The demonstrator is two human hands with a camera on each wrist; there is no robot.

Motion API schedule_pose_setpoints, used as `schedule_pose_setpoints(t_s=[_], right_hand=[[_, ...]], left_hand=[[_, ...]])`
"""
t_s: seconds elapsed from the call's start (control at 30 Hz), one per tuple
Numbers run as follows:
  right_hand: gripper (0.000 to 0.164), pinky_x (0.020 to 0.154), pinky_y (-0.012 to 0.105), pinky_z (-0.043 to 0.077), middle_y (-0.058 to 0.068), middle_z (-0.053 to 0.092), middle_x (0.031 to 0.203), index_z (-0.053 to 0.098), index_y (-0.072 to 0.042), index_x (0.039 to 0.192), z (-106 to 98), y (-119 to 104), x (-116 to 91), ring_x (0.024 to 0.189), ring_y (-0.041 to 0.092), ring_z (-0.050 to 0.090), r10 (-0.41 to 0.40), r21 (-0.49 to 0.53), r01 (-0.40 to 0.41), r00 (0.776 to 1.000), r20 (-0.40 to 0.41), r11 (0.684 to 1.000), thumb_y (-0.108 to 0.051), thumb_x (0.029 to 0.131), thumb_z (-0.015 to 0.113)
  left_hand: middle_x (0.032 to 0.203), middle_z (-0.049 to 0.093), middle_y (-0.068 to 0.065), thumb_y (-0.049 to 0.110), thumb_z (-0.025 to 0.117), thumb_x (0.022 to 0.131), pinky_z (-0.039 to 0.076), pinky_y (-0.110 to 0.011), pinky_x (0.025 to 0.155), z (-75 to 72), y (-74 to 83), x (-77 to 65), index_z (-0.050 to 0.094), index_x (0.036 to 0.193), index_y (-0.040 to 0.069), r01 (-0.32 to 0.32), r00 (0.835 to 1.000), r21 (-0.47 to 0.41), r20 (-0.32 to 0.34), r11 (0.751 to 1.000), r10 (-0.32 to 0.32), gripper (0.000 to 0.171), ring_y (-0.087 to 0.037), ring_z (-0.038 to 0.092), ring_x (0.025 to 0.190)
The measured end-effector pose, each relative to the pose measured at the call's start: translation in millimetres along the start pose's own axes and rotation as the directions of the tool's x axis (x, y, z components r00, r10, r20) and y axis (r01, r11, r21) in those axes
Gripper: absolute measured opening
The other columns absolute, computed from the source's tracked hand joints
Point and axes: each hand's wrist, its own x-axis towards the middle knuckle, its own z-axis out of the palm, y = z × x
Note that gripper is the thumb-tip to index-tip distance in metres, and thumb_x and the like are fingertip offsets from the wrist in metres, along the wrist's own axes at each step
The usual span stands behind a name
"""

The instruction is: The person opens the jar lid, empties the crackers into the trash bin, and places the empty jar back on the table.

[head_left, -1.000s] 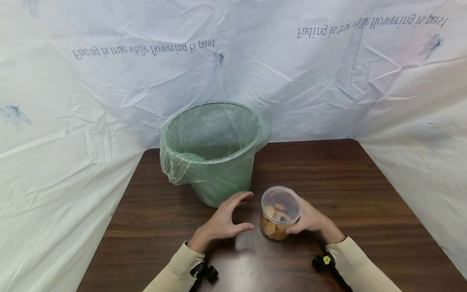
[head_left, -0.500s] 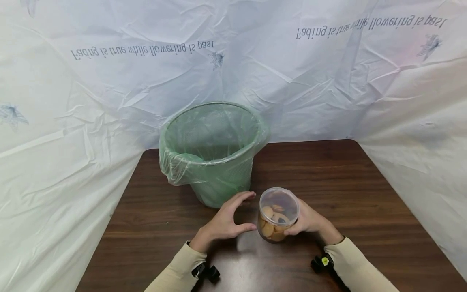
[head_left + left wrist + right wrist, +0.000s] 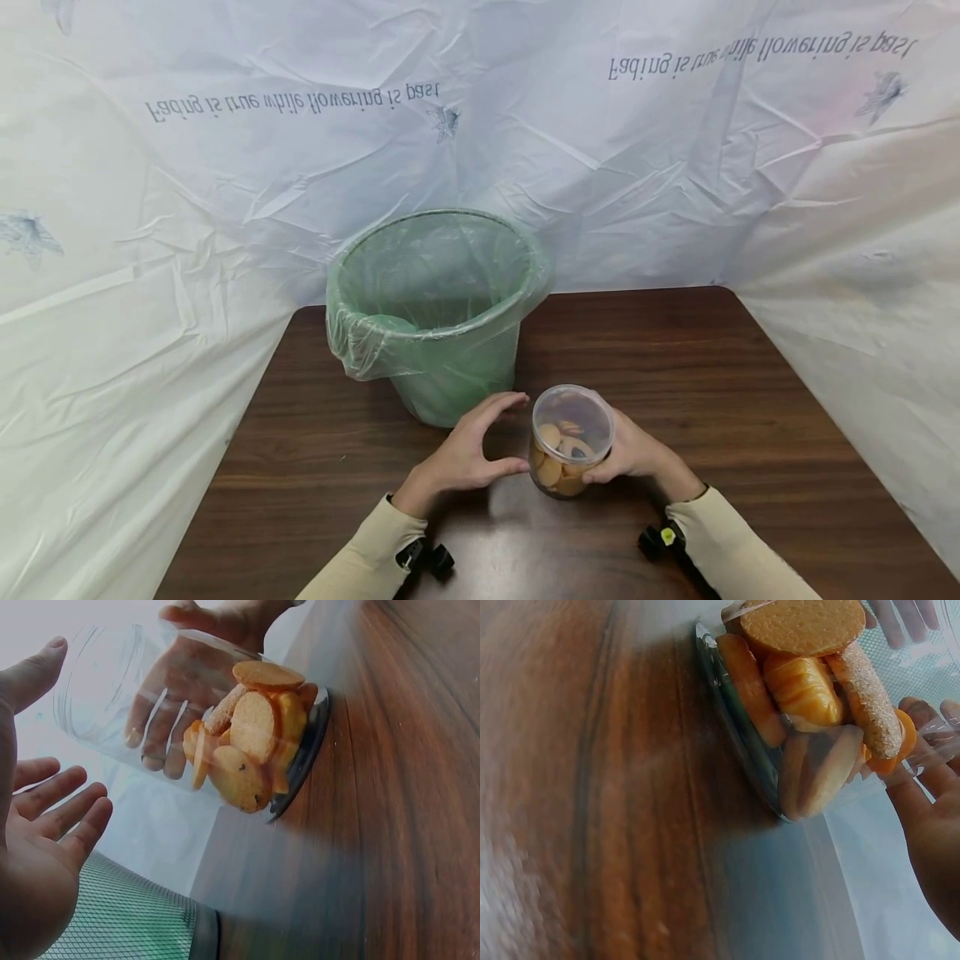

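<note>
A clear round jar [image 3: 572, 442] stands near the middle of the table, partly filled with cookies [image 3: 251, 746] of several shapes. My right hand [image 3: 633, 446] grips it from the right, thumb at the front and fingers round the far side. Facing it from the left is my left hand [image 3: 468, 450], its thumb and fingers spread in a wide curve. The left fingertips come very close to the jar wall; in the left wrist view a gap shows between them and the jar. Whether the jar's base fully rests on the table, and whether a lid covers it, I cannot tell.
A green mesh bin [image 3: 457, 375] with a translucent liner [image 3: 360, 333] over its rim stands behind the left hand. Dark wood-grain table [image 3: 675, 350] lies under everything. White printed sheeting [image 3: 480, 125] hangs at the back and both sides.
The jar and right hand have shifted slightly left, and the left hand slightly right, narrowing the gap between them. Over the last half second almost nothing moves.
</note>
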Motion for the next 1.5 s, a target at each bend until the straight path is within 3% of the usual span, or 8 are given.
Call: schedule_pose_setpoints(t_s=[0.13,0.23,0.6,1.0,1.2,1.3,1.5], right_hand=[[0.112,0.103,0.033,0.045,0.027,0.046,0.138,0.027,-0.001,0.149,-0.3,-1.1,0.3,0.123,0.035,0.051,0.008,-0.011,-0.008,1.000,-0.003,1.000,-0.004,0.059,0.091],[0.112,0.104,0.033,0.045,0.027,0.046,0.138,0.026,0.000,0.149,-0.2,-1.2,0.5,0.123,0.034,0.051,0.003,-0.021,-0.003,1.000,-0.003,1.000,-0.004,0.058,0.091],[0.109,0.104,0.033,0.045,0.030,0.045,0.137,0.027,0.003,0.148,0.7,-1.2,1.6,0.124,0.036,0.050,0.003,0.018,-0.003,1.000,0.006,1.000,0.000,0.059,0.090],[0.109,0.102,0.033,0.046,0.032,0.044,0.137,0.025,0.005,0.148,0.7,-0.1,2.6,0.123,0.039,0.051,-0.043,0.021,0.043,0.999,0.018,0.999,0.000,0.059,0.089],[0.109,0.102,0.034,0.047,0.032,0.044,0.136,0.025,0.004,0.148,0.4,-1.0,2.7,0.122,0.039,0.051,-0.038,0.017,0.038,0.999,0.012,0.999,-0.001,0.060,0.089],[0.110,0.101,0.034,0.047,0.032,0.044,0.137,0.024,0.004,0.149,0.6,0.5,2.8,0.121,0.041,0.051,-0.050,0.008,0.050,0.999,0.010,0.999,-0.003,0.061,0.089],[0.112,0.101,0.035,0.048,0.032,0.044,0.138,0.022,0.004,0.150,4.3,1.8,4.7,0.122,0.039,0.052,-0.074,0.005,0.074,0.997,0.020,0.997,-0.005,0.061,0.090]], left_hand=[[0.135,0.053,-0.018,0.017,0.085,0.075,0.052,-0.038,0.096,0.4,1.6,2.1,0.042,0.143,0.001,-0.013,1.000,-0.073,-0.015,0.997,0.012,0.082,-0.031,0.053,0.123],[0.135,0.052,-0.018,0.016,0.085,0.075,0.052,-0.037,0.097,0.3,2.4,3.6,0.042,0.143,0.003,-0.015,1.000,-0.111,-0.019,0.994,0.012,0.082,-0.032,0.053,0.122],[0.135,0.053,-0.016,0.013,0.084,0.074,0.051,-0.036,0.097,-0.1,4.2,7.5,0.041,0.144,0.006,-0.017,1.000,-0.108,-0.009,0.994,0.016,0.082,-0.027,0.053,0.123],[0.138,0.051,-0.010,0.018,0.083,0.077,0.051,-0.036,0.097,2.7,3.7,7.6,0.041,0.143,0.001,-0.005,1.000,-0.118,0.005,0.993,0.006,0.080,-0.023,0.052,0.125],[0.136,0.052,-0.014,0.015,0.085,0.075,0.052,-0.038,0.096,3.2,5.2,9.5,0.041,0.143,0.004,-0.013,1.000,-0.104,0.003,0.995,0.013,0.082,-0.027,0.054,0.123],[0.134,0.053,-0.018,0.012,0.086,0.073,0.052,-0.042,0.094,2.2,10.7,11.3,0.042,0.141,-0.002,-0.010,1.000,-0.091,0.002,0.996,0.010,0.083,-0.030,0.055,0.121],[0.129,0.054,-0.026,0.007,0.085,0.071,0.053,-0.044,0.092,-8.8,36.9,17.2,0.044,0.135,-0.013,-0.004,1.000,-0.074,0.007,0.997,0.004,0.078,-0.033,0.058,0.113]])
